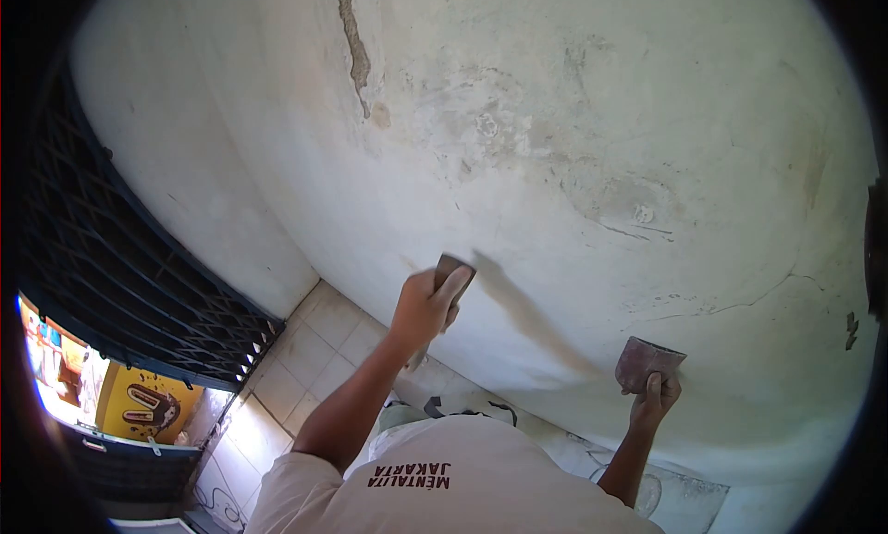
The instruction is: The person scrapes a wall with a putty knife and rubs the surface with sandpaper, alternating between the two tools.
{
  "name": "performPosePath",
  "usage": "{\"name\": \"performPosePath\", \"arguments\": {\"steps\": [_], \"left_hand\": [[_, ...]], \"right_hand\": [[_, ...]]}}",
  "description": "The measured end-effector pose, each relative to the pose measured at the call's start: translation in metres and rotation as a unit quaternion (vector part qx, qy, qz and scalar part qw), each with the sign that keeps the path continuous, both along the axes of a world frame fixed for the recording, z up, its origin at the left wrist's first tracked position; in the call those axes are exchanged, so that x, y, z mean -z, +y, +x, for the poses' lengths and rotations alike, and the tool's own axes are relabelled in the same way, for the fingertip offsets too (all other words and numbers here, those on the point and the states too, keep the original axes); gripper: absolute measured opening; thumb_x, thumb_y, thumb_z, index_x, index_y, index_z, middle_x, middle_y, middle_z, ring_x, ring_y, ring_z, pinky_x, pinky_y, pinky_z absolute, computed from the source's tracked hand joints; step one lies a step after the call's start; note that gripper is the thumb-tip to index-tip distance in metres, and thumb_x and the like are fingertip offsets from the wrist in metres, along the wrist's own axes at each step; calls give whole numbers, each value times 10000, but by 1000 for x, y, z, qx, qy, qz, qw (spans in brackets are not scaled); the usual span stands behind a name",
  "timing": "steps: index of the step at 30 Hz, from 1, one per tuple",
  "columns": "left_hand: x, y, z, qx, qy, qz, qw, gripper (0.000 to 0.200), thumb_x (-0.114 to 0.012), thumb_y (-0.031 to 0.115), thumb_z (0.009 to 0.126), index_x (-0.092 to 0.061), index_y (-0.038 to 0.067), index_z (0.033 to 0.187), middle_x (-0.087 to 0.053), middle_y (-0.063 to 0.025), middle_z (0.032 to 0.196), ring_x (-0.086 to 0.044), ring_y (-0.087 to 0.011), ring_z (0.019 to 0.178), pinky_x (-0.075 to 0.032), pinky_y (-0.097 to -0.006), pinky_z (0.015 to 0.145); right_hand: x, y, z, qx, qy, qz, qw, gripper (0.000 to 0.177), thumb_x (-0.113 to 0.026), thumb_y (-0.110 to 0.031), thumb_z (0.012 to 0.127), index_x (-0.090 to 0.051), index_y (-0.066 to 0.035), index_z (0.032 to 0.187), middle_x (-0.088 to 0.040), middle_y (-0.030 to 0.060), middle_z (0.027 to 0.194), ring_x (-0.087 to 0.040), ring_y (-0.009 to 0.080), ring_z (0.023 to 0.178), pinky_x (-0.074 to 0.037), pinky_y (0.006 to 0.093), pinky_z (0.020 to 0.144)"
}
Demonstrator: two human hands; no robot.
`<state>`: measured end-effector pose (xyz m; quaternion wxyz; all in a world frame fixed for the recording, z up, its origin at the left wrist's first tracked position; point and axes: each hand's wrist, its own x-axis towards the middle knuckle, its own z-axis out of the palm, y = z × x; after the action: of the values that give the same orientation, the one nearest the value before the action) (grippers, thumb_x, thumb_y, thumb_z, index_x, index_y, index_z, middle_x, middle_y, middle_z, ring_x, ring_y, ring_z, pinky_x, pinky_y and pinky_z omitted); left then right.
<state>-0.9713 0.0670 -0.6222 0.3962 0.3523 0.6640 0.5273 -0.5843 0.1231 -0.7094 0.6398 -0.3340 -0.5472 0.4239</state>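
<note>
My left hand [427, 310] is closed around a narrow, dark-topped scraper [453, 262], thumb pressed along its face. A paler end of the tool shows below the fist. It is close to the wall; whether it touches cannot be made out. Lower right, my right hand [655, 397] pinches a wide, flat reddish-brown scraper [649, 360] from below, its face smeared with pale residue. The whitish wall [518, 220] in front has a long gouge [353, 44] at the top, rough grey patches [499, 118] and thin cracks [740, 305].
A dark folding metal gate [139, 257] stands at the left, with a yellow printed panel [148, 400] beyond it. Pale floor tiles [310, 349] run along the wall's foot. Below me is my light shirt [444, 497] with printed lettering. A dark object [874, 247] sits at the right edge.
</note>
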Motion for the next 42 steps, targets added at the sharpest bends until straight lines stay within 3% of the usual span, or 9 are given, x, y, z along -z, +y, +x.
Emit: {"name": "performPosePath", "arguments": {"steps": [2,8,13,24,27,30,33,36,42], "left_hand": [[21,-5,-2,2,-19,-7,1000,442,-602,356,936,-520,16,666,-449,-13,458,-429,-101,362,-330,-259,361],[-31,21,13,42,12,60,997,474,-586,372,945,-497,30,629,-456,-17,458,-422,-91,364,-332,-265,361],[7,-3,-11,12,-13,21,1000,457,-576,359,953,-486,45,635,-454,-24,448,-418,-89,360,-335,-263,351],[-15,-12,-31,138,-107,63,983,404,-524,371,977,-512,39,747,-509,-24,527,-450,-81,389,-393,-235,396],[21,-29,-33,252,-178,-25,951,383,-536,367,974,-582,1,873,-653,-92,786,-462,-71,435,-434,-225,427],[43,-31,-24,374,-267,6,888,315,-491,314,999,-598,22,948,-634,-92,1031,-530,-58,603,-499,-232,472],[51,-21,-26,460,-297,60,834,294,-492,307,999,-598,38,946,-608,-64,960,-545,-68,661,-513,-252,491],[44,-15,-44,463,-309,-15,831,304,-503,291,993,-598,9,936,-585,-54,813,-568,-117,564,-511,-281,480],[35,2,-83,467,-235,-54,851,291,-492,230,992,-612,-34,968,-534,-18,698,-541,-118,518,-500,-263,494]], "right_hand": [[0,-1,1,11,3,-11,1000,371,-700,-337,848,-588,15,882,-562,56,805,-565,156,601,-510,321,400],[-7,-4,-6,12,10,-11,1000,303,-673,-286,869,-586,3,873,-568,50,786,-556,151,576,-505,320,410],[13,6,7,37,-10,10,999,264,-651,-259,879,-570,-8,865,-568,53,786,-559,154,591,-499,320,417],[-14,-19,-33,6,17,-52,998,321,-659,-302,881,-590,11,908,-578,64,787,-561,154,602,-478,311,453],[-8,-35,-74,-25,-11,-114,993,353,-664,-324,877,-634,23,936,-590,41,792,-557,121,659,-484,286,538],[-7,-51,-129,-103,-66,-141,982,376,-666,-329,880,-648,31,988,-609,27,825,-545,95,716,-467,267,637],[-24,-62,-186,-212,-33,-164,963,332,-638,-302,912,-640,23,983,-600,22,793,-530,86,699,-439,257,612],[-31,-72,-212,-300,-37,-248,920,295,-606,-290,941,-621,5,942,-581,24,748,-531,94,678,-433,261,592],[-37,-83,-258,-201,-122,-220,947,250,-599,-260,948,-560,-13,939,-566,31,754,-553,120,672,-455,275,612]]}}
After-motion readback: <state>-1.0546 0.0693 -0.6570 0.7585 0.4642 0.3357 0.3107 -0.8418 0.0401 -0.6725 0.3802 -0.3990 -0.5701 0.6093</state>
